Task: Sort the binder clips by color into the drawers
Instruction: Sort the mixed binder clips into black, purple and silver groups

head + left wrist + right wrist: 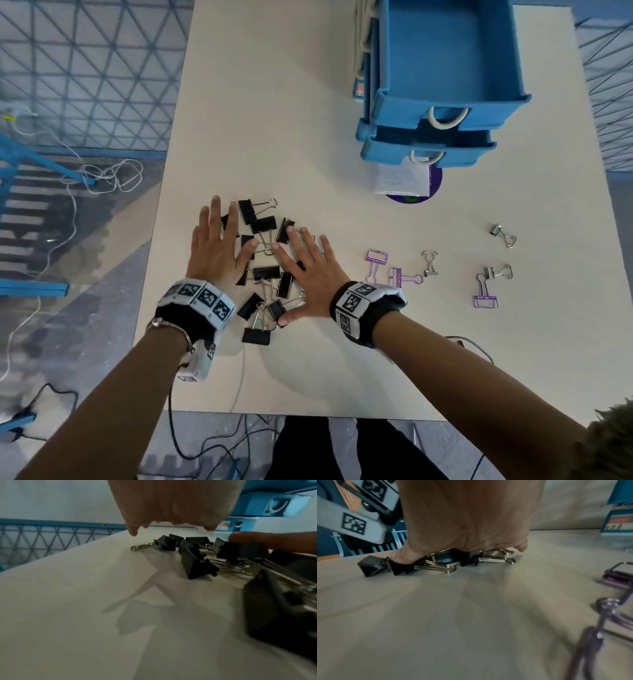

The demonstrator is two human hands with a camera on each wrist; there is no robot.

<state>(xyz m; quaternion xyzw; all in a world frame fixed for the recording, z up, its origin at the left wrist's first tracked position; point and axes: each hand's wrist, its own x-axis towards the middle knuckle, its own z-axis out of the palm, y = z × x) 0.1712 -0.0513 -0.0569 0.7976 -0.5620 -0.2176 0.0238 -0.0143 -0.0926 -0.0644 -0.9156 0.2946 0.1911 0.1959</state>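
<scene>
Several black binder clips (265, 274) lie in a heap on the white table (291, 120). My left hand (219, 243) is flat with straight, spread fingers at the heap's left side. My right hand (308, 267) is flat with spread fingers over the heap's right side, its palm (467, 520) pressing on black clips (443, 559). The black clips (195, 559) lie just right of my left palm (171, 500). Purple clips (376, 260) and silver clips (430, 263) lie scattered to the right. Blue drawers (445, 61) stand open at the back right.
A white packet on a purple disc (407, 181) lies in front of the drawers. Cables hang off the table's near edge (472, 346). The floor with cords and a blue frame (34, 164) lies to the left.
</scene>
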